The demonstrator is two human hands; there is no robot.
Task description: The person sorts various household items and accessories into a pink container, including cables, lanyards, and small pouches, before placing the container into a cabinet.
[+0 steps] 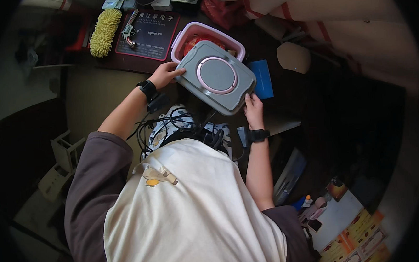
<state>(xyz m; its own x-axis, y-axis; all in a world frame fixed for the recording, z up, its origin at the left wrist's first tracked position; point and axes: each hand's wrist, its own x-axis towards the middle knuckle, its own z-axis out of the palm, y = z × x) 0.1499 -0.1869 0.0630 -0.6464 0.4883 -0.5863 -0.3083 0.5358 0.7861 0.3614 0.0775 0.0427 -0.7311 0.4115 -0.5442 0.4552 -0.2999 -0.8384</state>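
A grey lid [215, 75] with a pink ring handle is held between my two hands, tilted over the near side of a pink storage box [238, 47]. My left hand [165, 75] grips the lid's left edge, thumb on top. At the lid's lower right corner my right hand [254, 110] closes on its edge. The box stands uncovered at its far side, and red packaged items [204, 41] show inside. The lid hides the rest of the contents. Whether the lid touches the box rim I cannot tell.
Left of the box, a dark mouse pad [151, 36] with a pink border lies on the table, a keyring [129, 30] on it. Beside it is a yellow-green chenille duster [105, 32]. A blue booklet [262, 77] lies right of the lid. A small stool [67, 151] stands at left.
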